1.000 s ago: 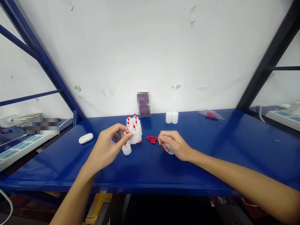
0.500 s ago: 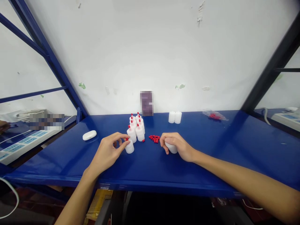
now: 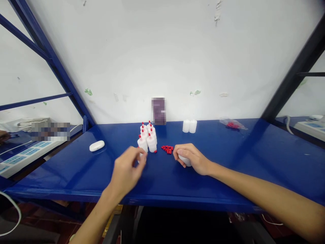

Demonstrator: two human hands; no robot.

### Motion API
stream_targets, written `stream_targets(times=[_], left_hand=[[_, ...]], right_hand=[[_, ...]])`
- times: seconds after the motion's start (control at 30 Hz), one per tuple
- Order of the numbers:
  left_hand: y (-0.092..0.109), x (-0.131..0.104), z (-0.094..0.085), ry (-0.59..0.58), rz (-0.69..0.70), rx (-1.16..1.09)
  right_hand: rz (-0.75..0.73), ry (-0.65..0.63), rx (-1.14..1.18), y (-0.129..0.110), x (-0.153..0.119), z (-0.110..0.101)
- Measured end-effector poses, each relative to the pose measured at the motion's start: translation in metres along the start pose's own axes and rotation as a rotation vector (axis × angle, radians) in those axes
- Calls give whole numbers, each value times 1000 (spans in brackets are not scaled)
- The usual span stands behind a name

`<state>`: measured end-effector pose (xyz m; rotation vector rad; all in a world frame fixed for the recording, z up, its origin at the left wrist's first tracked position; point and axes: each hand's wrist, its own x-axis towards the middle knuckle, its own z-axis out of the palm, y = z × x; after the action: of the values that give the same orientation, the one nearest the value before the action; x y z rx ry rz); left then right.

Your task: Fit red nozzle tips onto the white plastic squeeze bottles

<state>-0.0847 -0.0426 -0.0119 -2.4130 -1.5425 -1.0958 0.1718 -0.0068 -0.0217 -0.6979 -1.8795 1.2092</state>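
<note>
My left hand is motion-blurred, fingers curled at a half-hidden white bottle; can't tell whether fingertips meet or touch it. My right hand is wrapped round a smooth, rounded white container near the tabletop. Glossy red caps lie between; red-tipped bottles stand behind the left.

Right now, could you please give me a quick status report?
Right hand around a white bottle. Left hand near capped bottles. Loose red caps between hands.
</note>
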Motion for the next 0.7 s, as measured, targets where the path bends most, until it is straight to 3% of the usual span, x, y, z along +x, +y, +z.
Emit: stream_targets(times=[0.1,0.17,0.33,0.7], left_hand=[[21,-3,14,-306,33,160],[30,0,21,-405,-26,280],[36,14,27,-491,-111,401],[39,25,29,-571,-98,468]], right_hand=[[-1,1,-9,-1,0,1],[-8,-5,-22,-1,-1,1],[-23,-22,-42,-1,0,0],[-27,-28,-48,2,0,-1]])
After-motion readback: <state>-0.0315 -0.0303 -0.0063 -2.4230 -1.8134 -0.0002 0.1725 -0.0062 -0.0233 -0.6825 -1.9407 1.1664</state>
